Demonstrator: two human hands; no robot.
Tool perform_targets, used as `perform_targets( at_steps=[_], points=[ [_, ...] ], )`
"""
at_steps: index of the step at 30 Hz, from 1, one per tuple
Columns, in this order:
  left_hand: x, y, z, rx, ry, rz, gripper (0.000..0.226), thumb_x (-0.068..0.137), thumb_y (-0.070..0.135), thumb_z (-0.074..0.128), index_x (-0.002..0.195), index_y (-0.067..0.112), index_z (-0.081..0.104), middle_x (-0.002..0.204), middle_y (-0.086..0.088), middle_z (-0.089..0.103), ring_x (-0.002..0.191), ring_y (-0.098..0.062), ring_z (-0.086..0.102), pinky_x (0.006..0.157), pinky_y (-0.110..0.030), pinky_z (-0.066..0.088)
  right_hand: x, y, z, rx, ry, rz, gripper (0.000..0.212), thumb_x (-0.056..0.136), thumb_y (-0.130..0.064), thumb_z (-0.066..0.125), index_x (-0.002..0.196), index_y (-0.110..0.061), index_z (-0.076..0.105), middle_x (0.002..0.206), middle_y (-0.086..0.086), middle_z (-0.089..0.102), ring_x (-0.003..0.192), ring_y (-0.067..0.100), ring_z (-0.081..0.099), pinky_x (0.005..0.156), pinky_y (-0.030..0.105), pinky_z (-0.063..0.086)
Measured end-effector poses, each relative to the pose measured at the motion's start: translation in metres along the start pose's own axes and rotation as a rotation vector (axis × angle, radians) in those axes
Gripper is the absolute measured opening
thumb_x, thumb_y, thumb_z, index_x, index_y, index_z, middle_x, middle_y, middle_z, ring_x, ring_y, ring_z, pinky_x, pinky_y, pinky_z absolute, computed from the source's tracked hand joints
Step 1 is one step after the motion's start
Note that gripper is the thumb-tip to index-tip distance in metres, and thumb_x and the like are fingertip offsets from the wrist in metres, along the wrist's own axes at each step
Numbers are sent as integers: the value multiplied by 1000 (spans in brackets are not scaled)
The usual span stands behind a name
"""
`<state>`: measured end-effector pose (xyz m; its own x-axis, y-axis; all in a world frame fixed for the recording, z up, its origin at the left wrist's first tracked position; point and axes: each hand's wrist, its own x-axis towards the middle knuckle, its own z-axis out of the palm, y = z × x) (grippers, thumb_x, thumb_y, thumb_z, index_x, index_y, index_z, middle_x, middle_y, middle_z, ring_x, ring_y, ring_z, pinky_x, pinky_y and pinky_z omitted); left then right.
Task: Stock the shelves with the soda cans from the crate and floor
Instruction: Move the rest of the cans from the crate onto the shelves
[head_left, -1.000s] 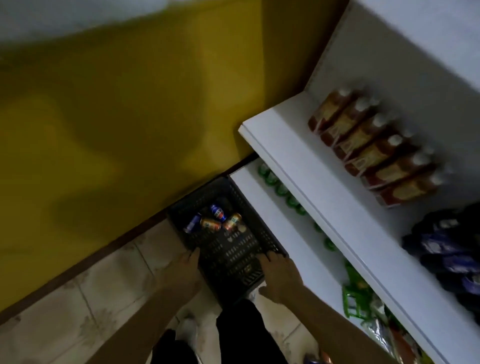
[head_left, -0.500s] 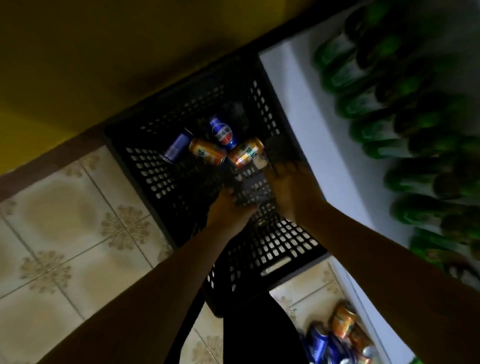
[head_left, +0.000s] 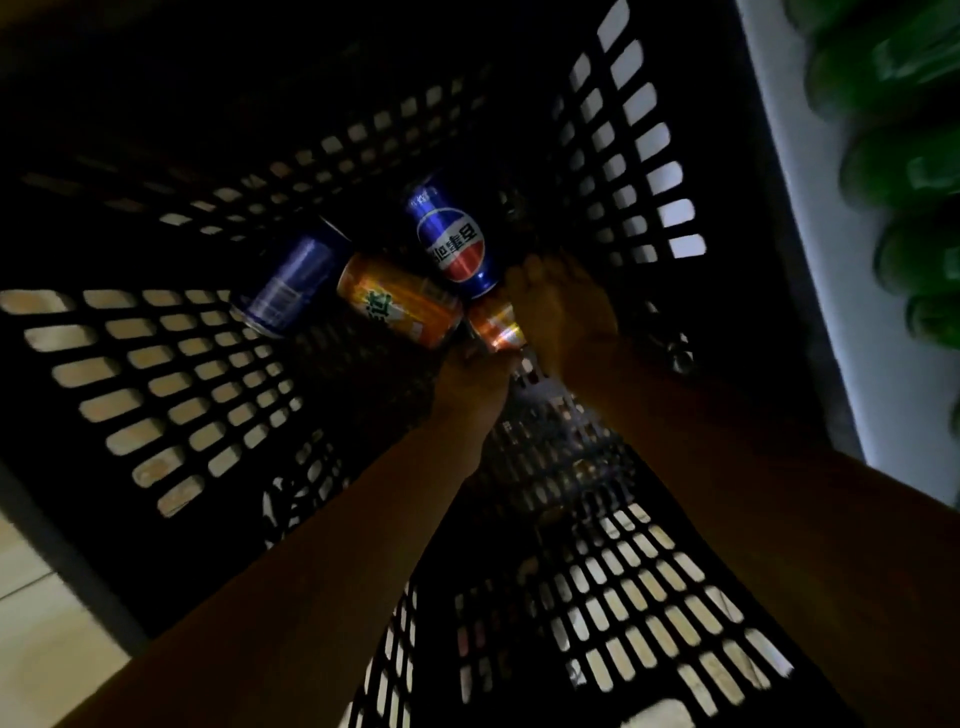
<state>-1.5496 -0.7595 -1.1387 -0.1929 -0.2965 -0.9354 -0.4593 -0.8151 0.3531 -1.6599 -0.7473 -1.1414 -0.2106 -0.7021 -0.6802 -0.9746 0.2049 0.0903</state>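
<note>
Four cans lying in the crate, both hands among them, shelf right of crate

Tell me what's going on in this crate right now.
A person is reaching both arms down into a black crate holding four soda cans. The right hand covers a second orange can, the left hand just below it. The orange can and two blue cans lie untouched.

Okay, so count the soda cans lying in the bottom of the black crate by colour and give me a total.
Blue cans: 2, the blue logo can and the plain dark blue can.
Orange cans: 2, the long orange can and the partly hidden orange can between the hands.
Total: 4 cans in the black slotted plastic crate.
</note>
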Motion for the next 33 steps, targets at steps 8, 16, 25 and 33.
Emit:
perform_targets(
  at_steps=[8,16,25,33],
  points=[
    [-18,5,-2,-96,25,-125,6,96,10,51,92,14,54,98,0,58,100,-17,50,64,-23,40,-11,6,-3,168,-101,34,66,89,-18,63,145,-9,30,151,14,31,140,33,28,115,42,24],
    [-137,6,-20,-4,126,-193,15,94,32,54,103,20,57,113,-5,57,102,-23,54,88,-36,41,-153,-2,-56,739,-331,121,69,66,-37,84,125,-21,50,118,2,60,108,24,59,92,38,51],
    [-298,39,-49,-30,27,-412,46,83,50,63,119,22,57,108,-6,63,89,-24,62,59,-33,52,-306,-17,-130,1579,-369,255,69,65,-42,84,123,-20,53,121,-2,60,109,14,57,96,39,51],
    [-442,65,-55,-293,-77,-399,32,94,39,53,116,15,54,99,-8,61,87,-24,60,64,-35,53,-428,-27,-218,2135,-307,648,36,88,-55,51,114,-30,51,121,6,60,106,26,63,82,44,57]
  ],
)
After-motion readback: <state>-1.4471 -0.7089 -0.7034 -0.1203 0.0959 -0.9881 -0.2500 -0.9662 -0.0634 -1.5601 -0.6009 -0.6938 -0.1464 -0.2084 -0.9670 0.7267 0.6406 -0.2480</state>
